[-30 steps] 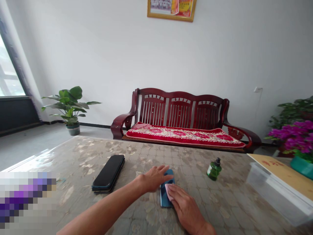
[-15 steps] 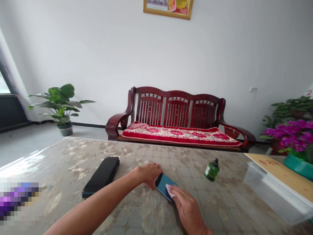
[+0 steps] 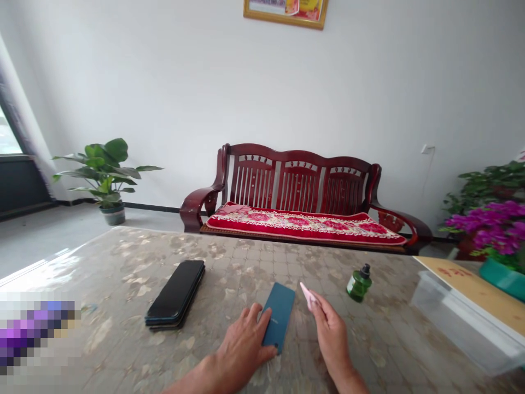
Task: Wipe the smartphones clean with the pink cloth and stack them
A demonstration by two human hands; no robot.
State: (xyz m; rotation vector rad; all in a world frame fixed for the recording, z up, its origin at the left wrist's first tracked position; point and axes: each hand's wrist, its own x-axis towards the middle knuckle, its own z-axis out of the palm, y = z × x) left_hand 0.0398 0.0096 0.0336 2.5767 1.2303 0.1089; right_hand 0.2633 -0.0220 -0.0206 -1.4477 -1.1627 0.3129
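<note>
A blue phone [image 3: 280,312] lies on the patterned tablecloth, its back upward with faint lettering on it. My left hand [image 3: 248,339] grips its left edge and near end between fingers and thumb. To the right of the phone, my right hand [image 3: 331,331] pinches a small folded pink cloth [image 3: 307,297], held apart from the phone. A stack of dark phones [image 3: 176,293] lies to the left, the top one with its black screen up. Beyond my right hand stands a small green bottle [image 3: 360,283] with a black pump top.
A clear plastic box [image 3: 455,323] with a tan paper on top [image 3: 471,284] stands at the right, by purple flowers in a teal pot [image 3: 500,279]. A blurred-out purple patch [image 3: 36,336] is at the left. Behind the table is a wooden bench [image 3: 297,183].
The phone has turned and now lies more lengthwise toward me. My left hand has moved from its far end to its near left side. My right hand has lifted the cloth off it, rightward.
</note>
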